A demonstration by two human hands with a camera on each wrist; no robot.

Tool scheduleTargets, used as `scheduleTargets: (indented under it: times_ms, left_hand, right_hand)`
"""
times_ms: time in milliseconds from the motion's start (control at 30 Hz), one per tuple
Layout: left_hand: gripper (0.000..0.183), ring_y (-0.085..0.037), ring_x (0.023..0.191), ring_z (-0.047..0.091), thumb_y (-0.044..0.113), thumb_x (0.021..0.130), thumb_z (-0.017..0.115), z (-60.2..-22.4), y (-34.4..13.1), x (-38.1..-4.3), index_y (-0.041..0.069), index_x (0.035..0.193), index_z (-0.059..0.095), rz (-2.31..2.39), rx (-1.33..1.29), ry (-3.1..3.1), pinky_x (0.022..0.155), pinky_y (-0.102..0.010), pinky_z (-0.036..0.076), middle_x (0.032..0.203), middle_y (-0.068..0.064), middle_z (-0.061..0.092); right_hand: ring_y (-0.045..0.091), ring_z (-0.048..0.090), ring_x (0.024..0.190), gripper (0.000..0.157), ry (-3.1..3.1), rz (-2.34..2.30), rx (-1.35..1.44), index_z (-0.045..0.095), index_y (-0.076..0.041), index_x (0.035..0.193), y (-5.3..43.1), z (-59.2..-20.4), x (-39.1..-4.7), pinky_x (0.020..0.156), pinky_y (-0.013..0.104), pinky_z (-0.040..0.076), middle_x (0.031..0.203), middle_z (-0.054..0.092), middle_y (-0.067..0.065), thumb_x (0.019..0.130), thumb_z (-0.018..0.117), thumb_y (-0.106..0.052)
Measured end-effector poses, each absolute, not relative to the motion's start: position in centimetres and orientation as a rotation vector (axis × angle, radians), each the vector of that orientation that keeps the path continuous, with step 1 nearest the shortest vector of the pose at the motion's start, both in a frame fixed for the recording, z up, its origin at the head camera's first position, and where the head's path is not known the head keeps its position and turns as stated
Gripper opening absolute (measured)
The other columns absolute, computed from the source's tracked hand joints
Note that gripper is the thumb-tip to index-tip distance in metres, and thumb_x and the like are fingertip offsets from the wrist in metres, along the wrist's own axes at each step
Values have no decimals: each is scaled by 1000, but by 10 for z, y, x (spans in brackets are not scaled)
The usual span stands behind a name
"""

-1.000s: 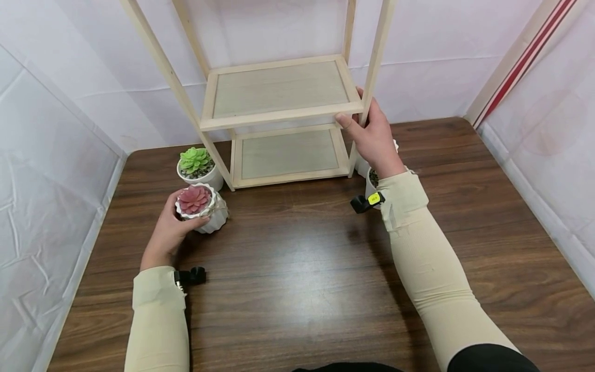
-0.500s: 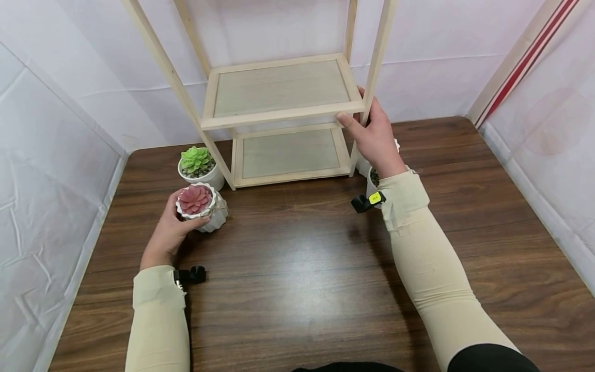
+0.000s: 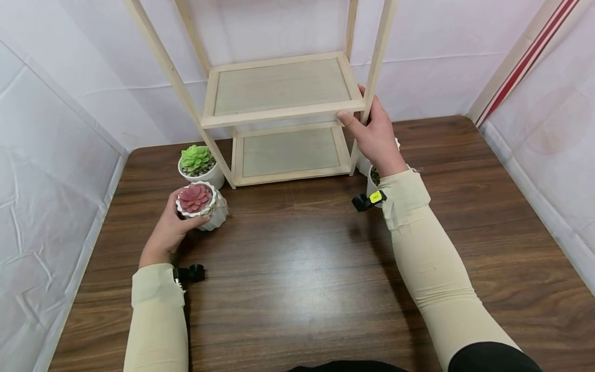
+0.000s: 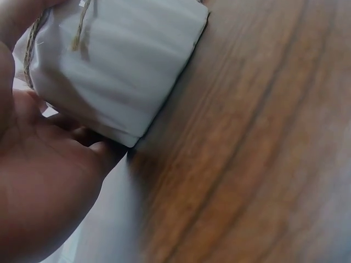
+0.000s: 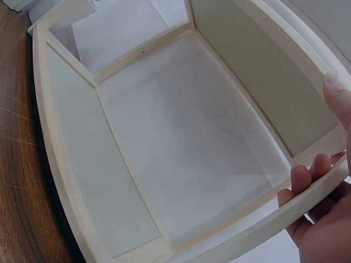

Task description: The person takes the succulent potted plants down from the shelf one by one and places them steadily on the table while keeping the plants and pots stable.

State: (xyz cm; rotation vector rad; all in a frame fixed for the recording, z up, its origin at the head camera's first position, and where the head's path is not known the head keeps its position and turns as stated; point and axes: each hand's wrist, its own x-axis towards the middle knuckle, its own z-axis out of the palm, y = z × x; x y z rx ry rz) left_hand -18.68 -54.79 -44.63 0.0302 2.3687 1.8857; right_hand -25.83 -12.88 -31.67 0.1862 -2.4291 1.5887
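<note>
In the head view my left hand (image 3: pixel 165 230) grips a ribbed white pot with a dusty-red artificial succulent (image 3: pixel 195 198) in it. Fingers go round its far left side and the thumb lies along the front. Seen from the left wrist, twine circles the white pot (image 4: pixel 109 60), whose base is at the tabletop. My right hand (image 3: pixel 377 138) holds the front right post of a pale wooden shelf rack (image 3: pixel 283 111), with the thumb at the upper board's corner. In the right wrist view several fingertips (image 5: pixel 300 178) curl over the post (image 5: pixel 258 226).
A green succulent in a round white pot (image 3: pixel 204 168) stands left of the rack, just behind the red one. On the right, white pots (image 3: pixel 373 178) are mostly hidden by my right hand and wrist. The brown wooden table (image 3: pixel 297 268) meets white sheeting (image 3: pixel 441 77) at the back and sides.
</note>
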Motion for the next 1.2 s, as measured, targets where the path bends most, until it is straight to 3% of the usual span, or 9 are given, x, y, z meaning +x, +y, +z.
scheduleTargets:
  times_ms: [200, 500, 667, 800, 900, 1033, 1167, 1200]
  left_hand:
    - [83, -6, 115, 37, 17, 75, 75, -442, -548, -186, 17, 139, 22, 1724, 22, 2452, 89, -7, 32, 134, -5, 35]
    - [91, -22, 125, 33, 22, 75, 75, -429, -550, -186, 12, 143, 14, 1534, 42, 2527, 106, -42, 24, 138, -13, 34]
    - [100, -30, 131, 27, 27, 75, 75, -422, -551, -185, 15, 146, 5, 1438, 50, 2549, 108, -49, 20, 143, -18, 28]
    - [104, -32, 131, 28, 29, 77, 73, -412, -555, -185, 16, 147, -3, 1357, 87, 2592, 106, -51, 24, 146, -20, 25]
    - [101, -34, 132, 30, 30, 80, 70, -403, -556, -186, 16, 147, -5, 1353, 108, 2598, 105, -52, 26, 146, -20, 25]
    - [91, -40, 135, 23, 36, 86, 61, -387, -558, -187, 19, 147, -4, 1388, 89, 2600, 106, -55, 23, 148, -23, 18]
    - [78, -42, 135, 20, 45, 90, 49, -374, -558, -187, 24, 147, 1, 1374, 66, 2655, 105, -58, 21, 150, -21, 14]
    - [76, -42, 135, 20, 47, 91, 47, -371, -558, -187, 25, 147, 2, 1352, 61, 2682, 105, -58, 21, 150, -19, 14]
  right_hand:
    - [19, 36, 69, 67, -2427, 1599, 189, 29, -28, 141, -128, -317, -259, 70, 30, 35, 74, 36, 2, 84, 61, -42]
    - [18, 41, 79, 70, -2423, 1724, 180, 28, -29, 141, -124, -316, -264, 75, 31, 37, 84, 41, 1, 82, 63, -41]
    - [19, 45, 85, 70, -2437, 1760, 195, 30, -28, 139, -120, -312, -265, 79, 31, 38, 95, 46, 1, 80, 65, -39]
    - [18, 48, 90, 68, -2479, 1756, 188, 30, -29, 138, -116, -310, -265, 81, 32, 39, 101, 49, 1, 81, 65, -39]
    - [17, 49, 92, 67, -2557, 1690, 187, 29, -31, 138, -112, -309, -264, 81, 32, 40, 100, 50, 1, 82, 64, -40]
    - [18, 51, 86, 63, -2676, 1564, 251, 31, -34, 137, -104, -308, -262, 67, 30, 43, 97, 51, 2, 82, 64, -38]
    - [21, 53, 81, 61, -2747, 1545, 273, 34, -36, 134, -90, -309, -263, 54, 32, 44, 112, 51, 4, 81, 65, -39]
    - [22, 55, 88, 61, -2764, 1517, 273, 34, -37, 135, -86, -311, -265, 61, 33, 47, 118, 50, 5, 82, 64, -41]
